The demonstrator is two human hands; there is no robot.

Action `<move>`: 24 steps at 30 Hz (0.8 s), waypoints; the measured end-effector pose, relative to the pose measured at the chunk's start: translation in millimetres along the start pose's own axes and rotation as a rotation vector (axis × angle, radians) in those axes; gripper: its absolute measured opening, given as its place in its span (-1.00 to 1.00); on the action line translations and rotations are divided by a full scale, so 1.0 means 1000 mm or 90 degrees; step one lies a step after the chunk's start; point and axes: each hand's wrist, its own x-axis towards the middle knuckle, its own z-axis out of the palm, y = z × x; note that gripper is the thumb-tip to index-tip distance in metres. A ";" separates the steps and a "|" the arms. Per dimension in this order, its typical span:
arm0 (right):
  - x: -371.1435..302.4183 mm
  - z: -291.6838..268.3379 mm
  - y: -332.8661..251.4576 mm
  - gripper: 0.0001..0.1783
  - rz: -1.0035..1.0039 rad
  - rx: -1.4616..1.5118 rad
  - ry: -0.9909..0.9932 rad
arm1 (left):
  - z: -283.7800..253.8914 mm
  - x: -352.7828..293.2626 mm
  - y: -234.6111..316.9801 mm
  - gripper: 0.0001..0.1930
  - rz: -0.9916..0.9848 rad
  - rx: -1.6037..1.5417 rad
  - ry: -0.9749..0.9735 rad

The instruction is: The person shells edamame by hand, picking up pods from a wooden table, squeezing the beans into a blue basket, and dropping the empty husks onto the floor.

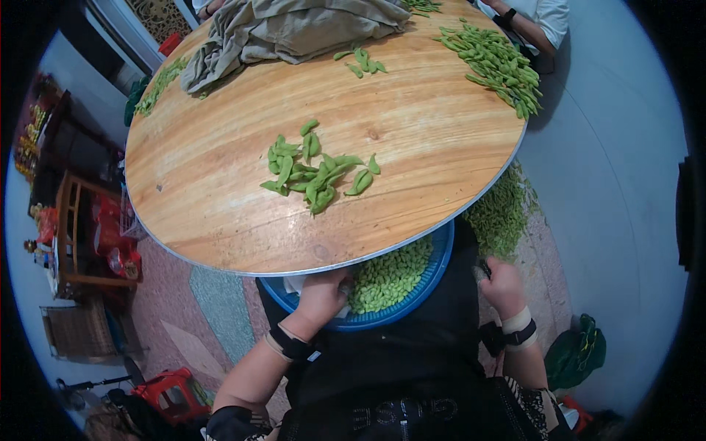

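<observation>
A blue plastic basin (pixel 440 266) rests on my lap, partly hidden under the table's near edge, with shelled green soybeans (pixel 393 278) inside. My left hand (pixel 323 295) reaches over the basin's left part, fingers curled in beside the beans; what they hold, if anything, is hidden. A bit of white paper or cloth (pixel 296 284) shows next to it in the basin. To the right of my lap, my right hand (pixel 503 287) is closed, with a small dark thing at its fingertips that I cannot make out. Several green soybean pods (pixel 316 175) lie loosely heaped on the table before me.
The round wooden table (pixel 220 176) holds a bunched grey cloth (pixel 294 33) and a larger pod pile (pixel 494 62) at far right. Another person's arm (pixel 533 33) is beside that pile. Green husks (pixel 500 213) cover the floor at right. A wooden chair (pixel 73 235) stands left.
</observation>
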 end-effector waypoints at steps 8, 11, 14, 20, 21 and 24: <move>0.001 -0.006 -0.003 -0.86 0.061 0.033 -0.031 | -0.020 -0.013 0.001 -0.56 -0.216 -0.529 0.051; 0.003 -0.006 0.004 -0.83 0.052 0.045 -0.037 | -0.034 -0.011 0.013 -0.50 -0.249 -0.647 0.068; 0.003 0.003 0.004 -0.76 0.035 0.108 -0.035 | -0.052 -0.019 0.024 -0.51 -0.288 -0.677 0.066; 0.005 0.011 -0.007 -0.67 0.056 0.249 0.003 | -0.061 -0.062 -0.003 -0.63 -0.297 -0.528 0.159; 0.006 0.012 -0.012 -0.68 0.079 0.258 0.006 | -0.063 -0.072 -0.008 -0.65 -0.296 -0.539 0.186; 0.013 0.006 -0.032 -0.68 0.146 0.319 -0.039 | -0.064 -0.106 -0.031 -0.76 -0.369 -0.519 0.291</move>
